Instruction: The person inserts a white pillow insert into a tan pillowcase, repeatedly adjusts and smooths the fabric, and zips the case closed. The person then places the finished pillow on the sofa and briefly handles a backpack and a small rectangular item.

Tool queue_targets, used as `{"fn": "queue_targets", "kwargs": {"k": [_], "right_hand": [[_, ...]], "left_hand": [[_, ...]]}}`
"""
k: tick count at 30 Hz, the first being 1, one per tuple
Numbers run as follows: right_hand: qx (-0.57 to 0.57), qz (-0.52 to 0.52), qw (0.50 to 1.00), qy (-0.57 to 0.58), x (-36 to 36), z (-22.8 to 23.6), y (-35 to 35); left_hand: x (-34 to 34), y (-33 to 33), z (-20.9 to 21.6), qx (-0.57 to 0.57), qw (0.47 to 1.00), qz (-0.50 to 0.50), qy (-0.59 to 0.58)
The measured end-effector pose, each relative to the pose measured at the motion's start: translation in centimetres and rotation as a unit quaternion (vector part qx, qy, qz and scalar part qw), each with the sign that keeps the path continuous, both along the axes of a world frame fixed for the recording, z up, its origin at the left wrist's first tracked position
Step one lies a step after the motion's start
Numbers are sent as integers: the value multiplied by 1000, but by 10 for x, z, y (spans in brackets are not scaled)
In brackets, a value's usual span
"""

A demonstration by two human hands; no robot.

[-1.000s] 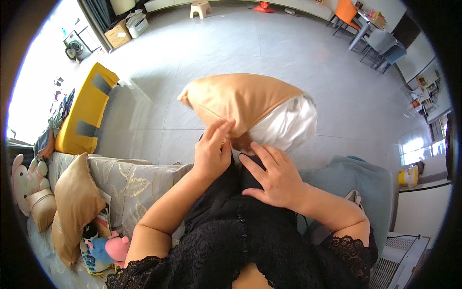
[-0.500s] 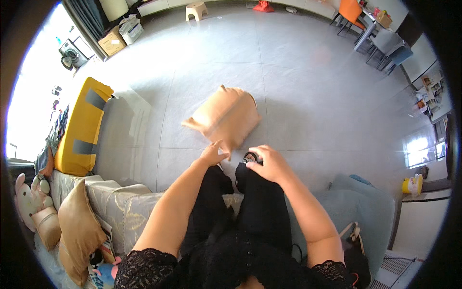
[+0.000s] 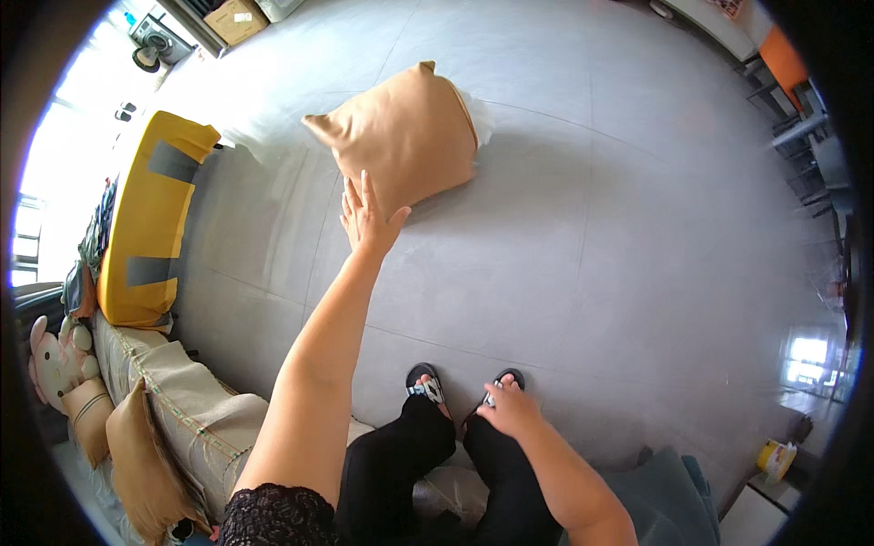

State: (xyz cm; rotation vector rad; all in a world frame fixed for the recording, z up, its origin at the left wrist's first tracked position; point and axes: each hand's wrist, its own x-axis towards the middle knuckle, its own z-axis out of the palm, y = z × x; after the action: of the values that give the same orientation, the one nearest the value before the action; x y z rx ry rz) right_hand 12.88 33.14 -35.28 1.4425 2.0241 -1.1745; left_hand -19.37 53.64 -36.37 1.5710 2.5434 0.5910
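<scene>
Cushion (image 3: pixel 401 136) in tan cover, ahead of the person and left of centre, over grey tiled floor (image 3: pixel 519 273); whether it lies flat on the tiles cannot be told. One corner points up, another out to the left; white material (image 3: pixel 484 120) shows beyond the cover's right edge. Left hand (image 3: pixel 369 220) stretched far forward, back uppermost, fingers fanned apart and thumb out to the side, fingertips overlapping the cushion's near edge in view; actual contact cannot be told. Right hand (image 3: pixel 513 411) low, palm down, above the right foot and near the knee, fingers loosely bent and a little apart. Black trousers (image 3: pixel 401 464) and dark open-toed sandals (image 3: pixel 424 384) below. Off to the left, yellow upright piece (image 3: pixel 150 214) with two grey bands. Along the lower left, sofa cover (image 3: pixel 196 391) in pale patterned cloth; beside it a plush rabbit (image 3: pixel 56 369), small striped cushion (image 3: pixel 89 417) and larger plain cushion (image 3: pixel 141 469). Far upper left: washing machine (image 3: pixel 157 36), cardboard box (image 3: pixel 235 20). Upper right rim: orange chair (image 3: pixel 781 64). Lower right: blue-grey cloth (image 3: pixel 669 500), yellow-and-white tub (image 3: pixel 776 458).
</scene>
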Motion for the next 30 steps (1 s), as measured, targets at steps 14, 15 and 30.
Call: {"fn": "queue_targets", "kwargs": {"k": [14,15,30], "right_hand": [[-28,-48,993,104,-87,184,97],[-11,-35,994,100,-92,199,131],[-54,-278,946,156,-214,63,519]], "left_hand": [[-28,-39,171,-129,971,-6,-203],[-40,-28,192,-131,968,9,-213],[-96,110,111,-179,885,122,-412]]}}
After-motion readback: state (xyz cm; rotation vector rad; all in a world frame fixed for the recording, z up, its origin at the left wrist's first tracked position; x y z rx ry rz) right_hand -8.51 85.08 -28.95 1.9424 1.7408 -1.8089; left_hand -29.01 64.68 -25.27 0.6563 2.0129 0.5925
